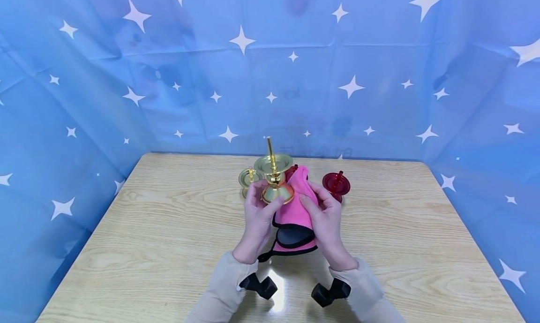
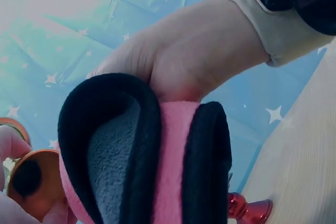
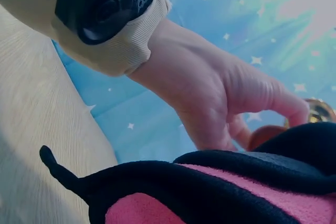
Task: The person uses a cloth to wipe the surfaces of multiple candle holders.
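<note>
A shiny gold candlestick point(image 1: 275, 178) stands nearly upright off the table, tilted slightly, with a dish and a thin spike on top. My left hand point(image 1: 258, 215) grips its flared base between thumb and fingers. In my right hand point(image 1: 329, 220) is a folded pink cloth point(image 1: 293, 213) with black edging and a grey patch, pinched between thumb and fingers right beside the base. The left wrist view shows the base's orange-brown underside point(image 2: 47, 179) with a dark round spot. A black loop point(image 3: 60, 174) sticks out from the cloth's corner.
Behind my hands, a smaller gold candlestick point(image 1: 249, 178) stands at left and a red candlestick point(image 1: 336, 184) at right. Another red piece point(image 1: 291, 171) is mostly hidden behind the cloth. All are on the light wooden table point(image 1: 168, 220), before a blue star-patterned curtain point(image 1: 202, 70).
</note>
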Available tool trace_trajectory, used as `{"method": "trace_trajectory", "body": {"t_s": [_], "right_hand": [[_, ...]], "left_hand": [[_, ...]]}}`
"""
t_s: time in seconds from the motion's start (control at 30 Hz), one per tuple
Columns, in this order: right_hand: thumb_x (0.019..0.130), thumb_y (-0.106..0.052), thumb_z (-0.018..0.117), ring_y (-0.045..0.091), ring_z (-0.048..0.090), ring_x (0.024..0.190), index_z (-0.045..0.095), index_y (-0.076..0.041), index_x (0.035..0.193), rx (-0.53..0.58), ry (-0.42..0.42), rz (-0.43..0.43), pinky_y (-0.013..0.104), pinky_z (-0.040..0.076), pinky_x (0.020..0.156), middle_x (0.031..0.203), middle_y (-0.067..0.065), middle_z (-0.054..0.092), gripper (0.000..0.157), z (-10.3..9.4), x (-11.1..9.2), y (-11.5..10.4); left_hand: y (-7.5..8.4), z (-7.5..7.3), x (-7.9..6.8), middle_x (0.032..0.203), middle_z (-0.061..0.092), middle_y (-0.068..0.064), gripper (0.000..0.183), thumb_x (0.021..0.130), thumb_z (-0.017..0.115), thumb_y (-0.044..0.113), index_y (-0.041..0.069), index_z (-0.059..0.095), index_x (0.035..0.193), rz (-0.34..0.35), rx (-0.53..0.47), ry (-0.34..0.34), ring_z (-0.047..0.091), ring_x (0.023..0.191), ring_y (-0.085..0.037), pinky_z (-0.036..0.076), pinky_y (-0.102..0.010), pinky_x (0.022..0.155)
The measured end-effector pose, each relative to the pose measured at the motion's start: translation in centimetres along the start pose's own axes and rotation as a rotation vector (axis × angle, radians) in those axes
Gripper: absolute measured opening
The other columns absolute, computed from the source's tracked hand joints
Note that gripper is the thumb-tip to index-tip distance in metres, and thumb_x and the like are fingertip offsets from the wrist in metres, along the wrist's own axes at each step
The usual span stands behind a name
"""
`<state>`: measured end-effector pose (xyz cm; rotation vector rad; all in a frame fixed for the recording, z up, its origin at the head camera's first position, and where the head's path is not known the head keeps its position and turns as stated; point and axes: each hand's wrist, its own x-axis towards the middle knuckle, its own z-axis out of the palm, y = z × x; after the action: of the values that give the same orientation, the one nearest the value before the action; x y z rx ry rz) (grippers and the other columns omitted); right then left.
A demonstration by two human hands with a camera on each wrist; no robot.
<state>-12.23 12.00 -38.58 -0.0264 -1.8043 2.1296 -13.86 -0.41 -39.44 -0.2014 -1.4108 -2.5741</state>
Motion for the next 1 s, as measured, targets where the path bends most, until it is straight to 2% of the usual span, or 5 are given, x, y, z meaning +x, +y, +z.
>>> {"method": "trace_trajectory", "body": {"t_s": [0.37,0.57,0.67,0.8,1.0], "right_hand": [[0.084,0.007,0.061,0.007,0.060,0.085,0.060,0.010,0.115,-0.039,-0.021,0.008,0.019,0.051,0.072,0.097,-0.005,0.066,0.031,-0.1,0.1,0.4],[0.084,0.005,0.062,0.010,0.062,0.089,0.060,0.006,0.117,-0.055,-0.048,0.009,0.021,0.051,0.074,0.101,-0.003,0.066,0.033,-0.1,0.2,0.7],[0.084,0.005,0.063,0.010,0.062,0.088,0.061,0.005,0.117,-0.069,-0.065,0.015,0.021,0.052,0.073,0.101,-0.005,0.066,0.033,-0.2,0.2,0.9],[0.084,0.004,0.063,0.008,0.061,0.088,0.062,0.006,0.115,-0.090,-0.089,-0.009,0.020,0.050,0.075,0.099,-0.008,0.066,0.032,-0.5,0.3,0.8],[0.084,0.006,0.062,0.009,0.060,0.087,0.061,0.010,0.110,-0.087,-0.119,-0.087,0.019,0.048,0.076,0.096,-0.008,0.068,0.026,-2.1,0.5,0.5]], "left_hand": [[-0.2,-0.7,0.5,0.096,0.057,0.002,0.032,0.068,0.065,-0.005,0.012,0.055,0.093,0.052,0.118,-0.012,0.055,0.092,-0.013,0.046,-0.023,0.078],[-0.3,-1.1,0.6,0.100,0.061,0.005,0.039,0.068,0.063,-0.011,-0.005,0.057,0.106,0.089,0.135,-0.020,0.057,0.096,-0.012,0.043,-0.027,0.091],[-0.2,-1.5,0.8,0.101,0.062,0.003,0.041,0.069,0.063,-0.013,-0.014,0.054,0.109,0.130,0.175,-0.051,0.058,0.095,-0.012,0.045,-0.026,0.089],[0.0,-2.2,0.9,0.102,0.063,0.006,0.042,0.070,0.065,-0.013,-0.016,0.054,0.110,0.157,0.222,-0.080,0.058,0.094,-0.009,0.047,-0.023,0.083],[0.4,-4.4,1.5,0.095,0.066,0.008,0.042,0.071,0.068,-0.013,-0.013,0.054,0.110,0.148,0.284,-0.027,0.060,0.087,-0.008,0.046,-0.021,0.075]]}}
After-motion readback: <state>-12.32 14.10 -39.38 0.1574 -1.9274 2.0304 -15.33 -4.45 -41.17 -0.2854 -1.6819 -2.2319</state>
